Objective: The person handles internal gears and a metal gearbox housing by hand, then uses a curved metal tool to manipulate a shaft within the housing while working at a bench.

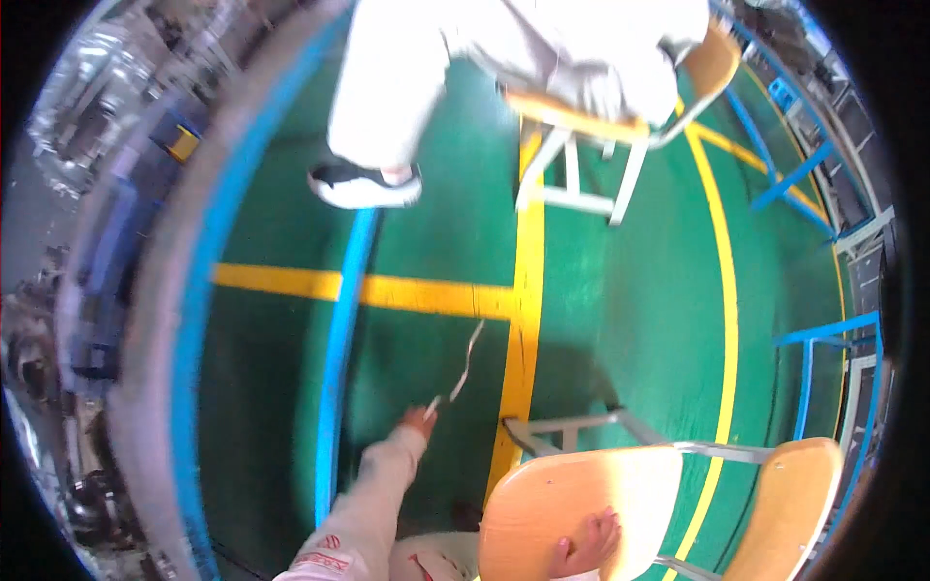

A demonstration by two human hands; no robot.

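My left hand (419, 419) reaches down over the green floor, its fingers closed at the near end of a thin, twisted whitish strip (467, 366). The strip runs away from the fingers toward the yellow floor lines; its material is too small to make out. On the wooden seat of a chair (542, 504) at lower right lies my right hand (589, 545), flat with the fingers somewhat apart and nothing in it. The chair's backrest (796, 504) is to the right of that hand.
Ahead, a person in white clothing (387, 97) sits on another wooden chair (572, 114), one shoe (366, 186) by a blue floor-level bar (347, 329). Yellow lines (528, 252) cross the floor. Machinery (107, 242) lines the left; blue frames (809, 387) stand at right.
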